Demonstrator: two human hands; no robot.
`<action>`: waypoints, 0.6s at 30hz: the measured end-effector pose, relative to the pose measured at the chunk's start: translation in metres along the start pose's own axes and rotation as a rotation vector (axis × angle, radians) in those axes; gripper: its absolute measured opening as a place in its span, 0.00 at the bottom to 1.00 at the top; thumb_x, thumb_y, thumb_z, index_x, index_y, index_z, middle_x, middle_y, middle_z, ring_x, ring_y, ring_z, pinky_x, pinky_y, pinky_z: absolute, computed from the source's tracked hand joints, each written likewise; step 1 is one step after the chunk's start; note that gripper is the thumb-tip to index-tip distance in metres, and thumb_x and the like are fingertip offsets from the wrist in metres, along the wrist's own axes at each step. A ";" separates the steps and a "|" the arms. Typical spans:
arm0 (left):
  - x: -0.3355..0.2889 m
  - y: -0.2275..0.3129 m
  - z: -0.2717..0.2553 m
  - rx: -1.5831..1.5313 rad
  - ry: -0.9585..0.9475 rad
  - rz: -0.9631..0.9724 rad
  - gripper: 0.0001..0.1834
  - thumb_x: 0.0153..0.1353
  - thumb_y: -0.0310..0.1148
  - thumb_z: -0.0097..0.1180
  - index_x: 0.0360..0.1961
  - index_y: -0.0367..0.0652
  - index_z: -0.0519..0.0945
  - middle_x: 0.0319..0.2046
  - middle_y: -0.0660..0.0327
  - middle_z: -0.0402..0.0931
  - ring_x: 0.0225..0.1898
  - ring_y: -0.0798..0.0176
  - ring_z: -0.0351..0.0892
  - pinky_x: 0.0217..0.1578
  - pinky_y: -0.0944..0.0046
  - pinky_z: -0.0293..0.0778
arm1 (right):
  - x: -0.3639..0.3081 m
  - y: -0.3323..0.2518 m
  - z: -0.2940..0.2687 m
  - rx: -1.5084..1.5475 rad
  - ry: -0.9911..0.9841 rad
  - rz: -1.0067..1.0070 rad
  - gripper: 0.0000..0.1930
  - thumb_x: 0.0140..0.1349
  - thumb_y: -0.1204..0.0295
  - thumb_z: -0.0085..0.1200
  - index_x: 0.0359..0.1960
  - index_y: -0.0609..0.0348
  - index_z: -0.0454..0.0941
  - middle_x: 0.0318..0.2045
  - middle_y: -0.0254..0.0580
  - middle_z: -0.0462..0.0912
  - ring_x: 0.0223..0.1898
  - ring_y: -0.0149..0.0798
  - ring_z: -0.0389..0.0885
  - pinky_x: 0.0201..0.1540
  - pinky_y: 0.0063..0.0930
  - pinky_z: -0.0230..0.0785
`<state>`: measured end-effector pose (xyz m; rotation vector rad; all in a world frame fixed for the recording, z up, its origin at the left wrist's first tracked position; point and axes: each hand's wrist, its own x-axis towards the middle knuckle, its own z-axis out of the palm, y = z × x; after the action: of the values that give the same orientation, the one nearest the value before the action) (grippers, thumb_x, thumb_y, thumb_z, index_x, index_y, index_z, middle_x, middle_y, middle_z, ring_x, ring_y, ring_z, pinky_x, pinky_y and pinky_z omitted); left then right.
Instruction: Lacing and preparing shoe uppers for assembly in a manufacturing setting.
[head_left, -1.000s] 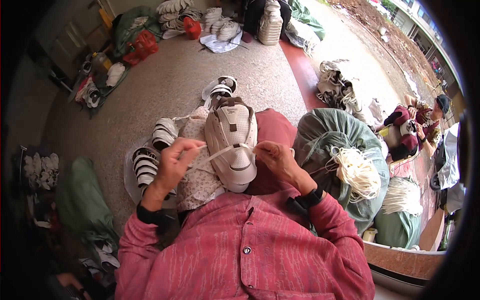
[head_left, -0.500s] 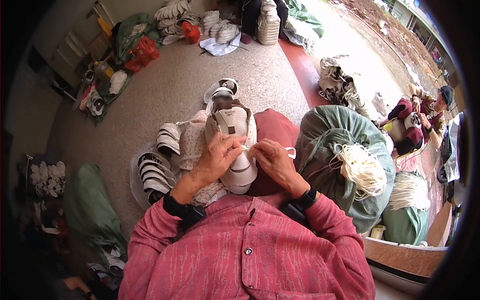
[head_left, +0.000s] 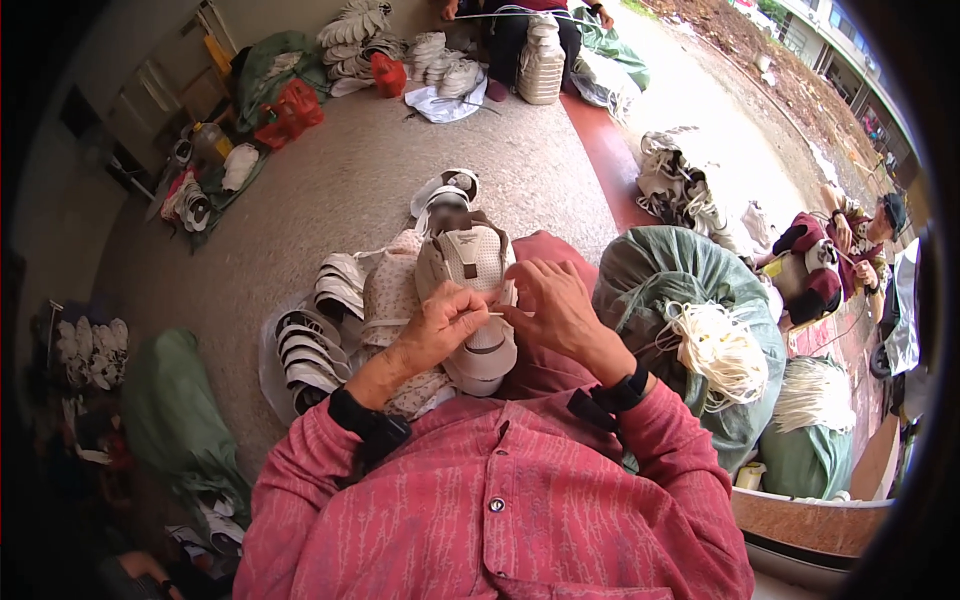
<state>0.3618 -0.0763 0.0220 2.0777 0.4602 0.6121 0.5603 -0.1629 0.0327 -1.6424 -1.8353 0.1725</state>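
Note:
A white and beige shoe upper [head_left: 466, 255] with a brown collar lies toe toward me across my lap, between my hands. My left hand [head_left: 440, 322] is closed, thumb and forefinger pinching a white shoelace [head_left: 496, 314] above the vamp. Close by, my right hand [head_left: 560, 305] has its fingers stretched and spread, with the thumb tip near the lace end. A gap shows between that thumb and forefinger. My hands partly hide the lacing area. More nested white uppers [head_left: 445, 200] extend beyond the shoe upper.
At my right stands a green sack [head_left: 640, 270] with a heap of white laces [head_left: 722, 350] on top; another lace bundle [head_left: 815, 395] sits beyond. Stacked uppers [head_left: 305, 350] stand at my left. Two people work farther off, one ahead [head_left: 500, 50], one at right [head_left: 845, 235].
My right hand has opened from a pinch, its fingers spreading upward. The lace loop beside it no longer shows. My left hand keeps its pinch. The person ahead now stretches a lace between both hands.

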 end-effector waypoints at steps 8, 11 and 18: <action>0.027 0.002 -0.017 0.309 -0.041 0.283 0.06 0.58 0.26 0.58 0.36 0.36 0.78 0.30 0.55 0.77 0.32 0.58 0.77 0.34 0.64 0.72 | 0.038 0.020 -0.004 -0.043 -0.440 -0.221 0.18 0.45 0.67 0.67 0.35 0.53 0.71 0.32 0.36 0.79 0.42 0.42 0.78 0.46 0.36 0.61; 0.037 -0.003 -0.012 0.216 0.011 0.195 0.05 0.56 0.25 0.59 0.34 0.36 0.79 0.27 0.56 0.76 0.30 0.57 0.77 0.32 0.64 0.72 | 0.029 0.031 0.005 0.030 -0.303 -0.266 0.17 0.46 0.67 0.66 0.35 0.53 0.72 0.30 0.36 0.78 0.40 0.41 0.77 0.46 0.35 0.61; 0.048 0.001 -0.007 0.366 -0.051 0.165 0.06 0.52 0.27 0.60 0.31 0.38 0.81 0.29 0.55 0.75 0.34 0.53 0.78 0.36 0.60 0.72 | 0.016 0.044 0.012 0.121 -0.166 -0.279 0.11 0.53 0.66 0.60 0.33 0.52 0.72 0.30 0.36 0.77 0.39 0.40 0.76 0.45 0.33 0.60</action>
<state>0.3965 -0.0469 0.0378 2.4924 0.3960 0.6032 0.5912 -0.1354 0.0074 -1.3069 -2.1138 0.2983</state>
